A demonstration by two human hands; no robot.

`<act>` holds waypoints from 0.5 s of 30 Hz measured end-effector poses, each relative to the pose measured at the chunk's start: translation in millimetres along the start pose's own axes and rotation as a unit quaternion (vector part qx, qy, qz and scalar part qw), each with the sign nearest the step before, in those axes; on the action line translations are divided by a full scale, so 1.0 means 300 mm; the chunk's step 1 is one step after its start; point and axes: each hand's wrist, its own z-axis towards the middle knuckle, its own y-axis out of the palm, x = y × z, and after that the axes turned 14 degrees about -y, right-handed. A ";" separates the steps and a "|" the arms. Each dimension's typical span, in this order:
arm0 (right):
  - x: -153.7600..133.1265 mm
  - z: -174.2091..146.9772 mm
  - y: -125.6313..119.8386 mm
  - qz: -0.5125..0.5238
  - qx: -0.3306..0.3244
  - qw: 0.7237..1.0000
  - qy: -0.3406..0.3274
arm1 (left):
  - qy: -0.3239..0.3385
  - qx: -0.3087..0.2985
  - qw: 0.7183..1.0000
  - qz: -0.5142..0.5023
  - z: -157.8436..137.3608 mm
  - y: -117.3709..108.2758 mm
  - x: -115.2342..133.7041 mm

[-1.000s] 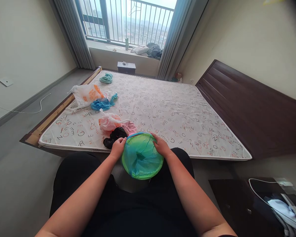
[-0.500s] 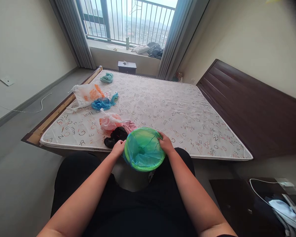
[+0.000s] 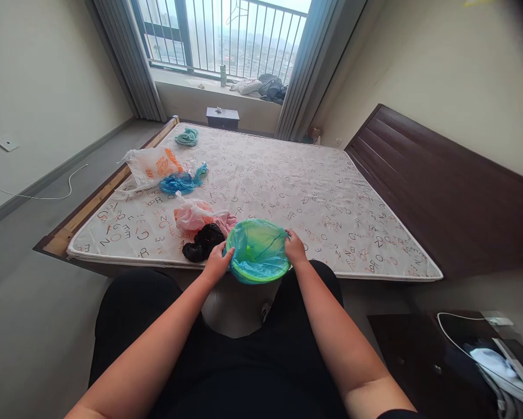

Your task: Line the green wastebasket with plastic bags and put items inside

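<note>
A round green trash bin point(image 3: 268, 233) lined with a thin blue plastic bag point(image 3: 261, 270) is held over my knees, just in front of the bed's near edge. The bag is folded over the rim, and the bin's mouth tilts toward me. My left hand point(image 3: 218, 262) grips the rim on the left, thumb on top. On the opposite side, my right hand point(image 3: 295, 248) is closed around the rim and liner. Close to my left hand lies a crumpled black plastic bag point(image 3: 204, 241), with a pinkish-white bag point(image 3: 194, 214) behind it.
The mattress point(image 3: 331, 215) also bears a blue bag point(image 3: 180, 183), a white bag with orange print point(image 3: 150, 166) and a teal bundle point(image 3: 187, 137). A dark headboard point(image 3: 440, 192) stands at right. A dark cabinet point(image 3: 401, 343) with a white cable is at lower right.
The bin has tipped, so its mouth looks narrower and sits slightly higher and further right. My left hand has shifted its grip along the rim, thumb now on top.
</note>
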 end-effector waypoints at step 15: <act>-0.235 0.034 0.127 -0.011 -0.334 0.931 -0.147 | 0.004 -0.017 0.999 0.028 0.015 0.008 -0.018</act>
